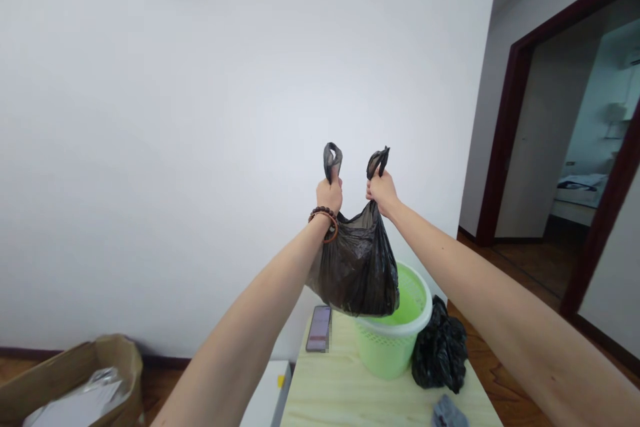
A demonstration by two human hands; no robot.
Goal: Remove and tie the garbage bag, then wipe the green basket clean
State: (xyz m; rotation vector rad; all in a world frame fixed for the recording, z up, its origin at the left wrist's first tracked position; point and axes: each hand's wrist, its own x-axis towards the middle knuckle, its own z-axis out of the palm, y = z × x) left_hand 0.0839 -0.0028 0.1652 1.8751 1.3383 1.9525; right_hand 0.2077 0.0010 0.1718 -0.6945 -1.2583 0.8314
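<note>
A black plastic bag (357,267) hangs between my two hands, its lower part bulging. My left hand (329,195), with a beaded bracelet at the wrist, is closed around one handle of it. Around the other handle my right hand (382,191) is closed too. Both handle loops stick up above my fists. Below and partly behind the bag stands a light green plastic basket (387,347) with a pale rim, on a wooden table. What the bag holds cannot be made out.
On the pale wooden table (325,390) lie a phone (319,328), a crumpled black plastic bag (441,350) and a grey cloth-like item (449,411). An open cardboard box (131,367) stands at the lower left. Behind the table is a white wall (225,113); a doorway opens at right.
</note>
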